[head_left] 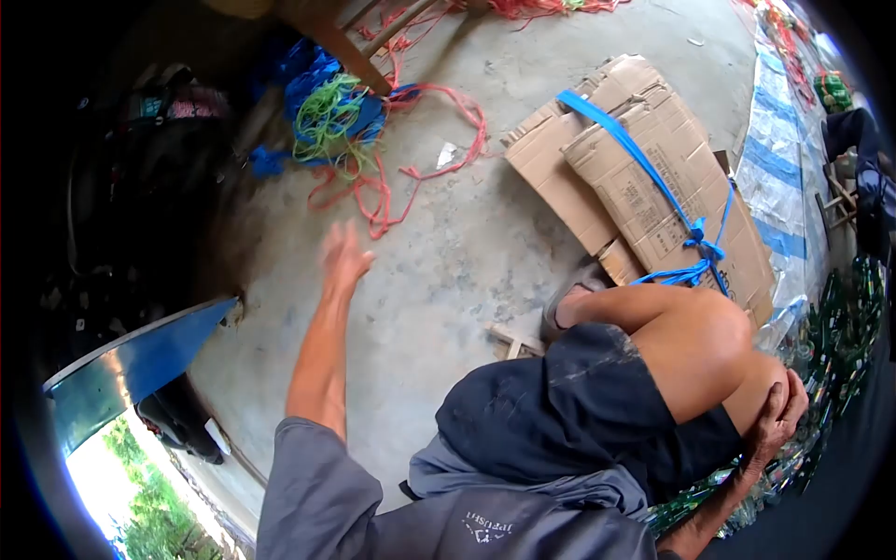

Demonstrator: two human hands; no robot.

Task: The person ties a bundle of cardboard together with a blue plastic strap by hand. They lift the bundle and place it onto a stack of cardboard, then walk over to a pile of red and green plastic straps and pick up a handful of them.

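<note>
My left hand (pixel 345 257) is stretched out over the concrete floor with its arm extended. Its fingers are blurred by motion but look straight and apart, with nothing visible in them. Closest to it lies a loop of red plastic twine (pixel 381 201). My right hand (pixel 782 411) rests over my bent knee, its fingers laid on the leg and no object in it. In front of my legs leans a stack of flattened cardboard boxes (pixel 653 177), bound with a knotted blue plastic strap (pixel 627 140).
Green twine (pixel 329 126) and blue plastic (pixel 313 75) lie tangled by a wooden leg (pixel 345 51). Many green glass bottles (pixel 845 327) are heaped at right beside a blue-and-white striped sheet (pixel 777 177). Another person's dark-clothed leg (pixel 854 140) shows at the right edge. A blue panel (pixel 140 364) juts in at left.
</note>
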